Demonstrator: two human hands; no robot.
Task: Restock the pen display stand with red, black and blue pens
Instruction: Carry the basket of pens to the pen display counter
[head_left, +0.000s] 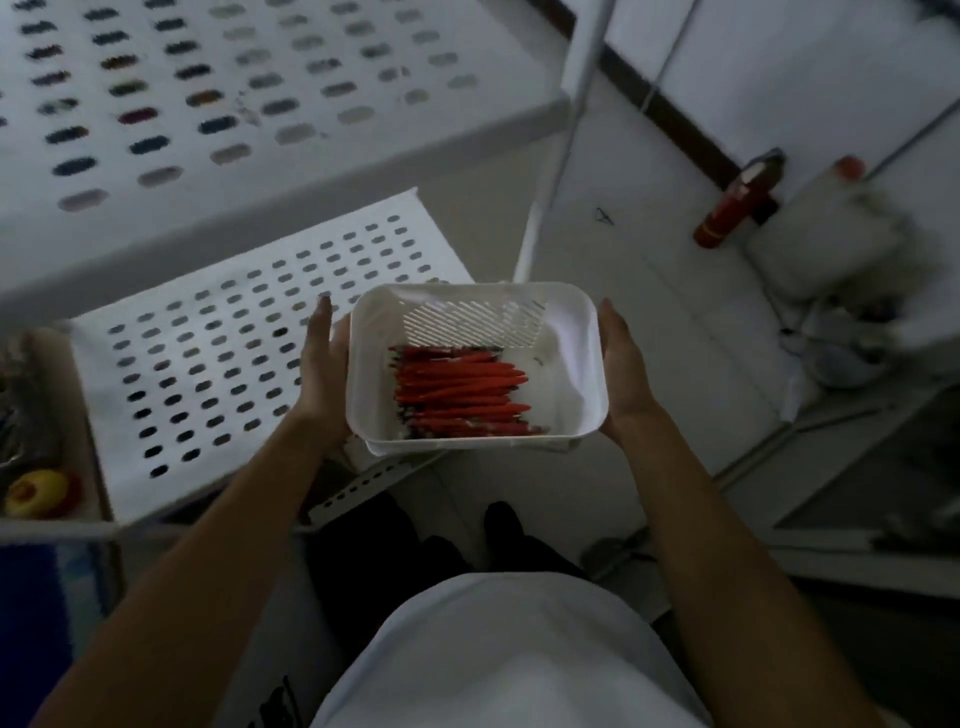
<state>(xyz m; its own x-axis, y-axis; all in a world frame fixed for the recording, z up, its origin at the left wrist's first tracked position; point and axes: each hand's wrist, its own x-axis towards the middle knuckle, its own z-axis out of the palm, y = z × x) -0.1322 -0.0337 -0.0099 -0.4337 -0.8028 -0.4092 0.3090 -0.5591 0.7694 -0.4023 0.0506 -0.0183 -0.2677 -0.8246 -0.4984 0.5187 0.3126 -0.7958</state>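
1 white basket holds a bunch of red pens, too packed to count, beside the lower shelf of a 2-shelf perforated stand. left hand and right hand press its sides, fingers straight.

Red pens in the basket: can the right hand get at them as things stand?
Probably not yet: the right hand and left hand both carry the basket. The red pens lie uncovered, though.
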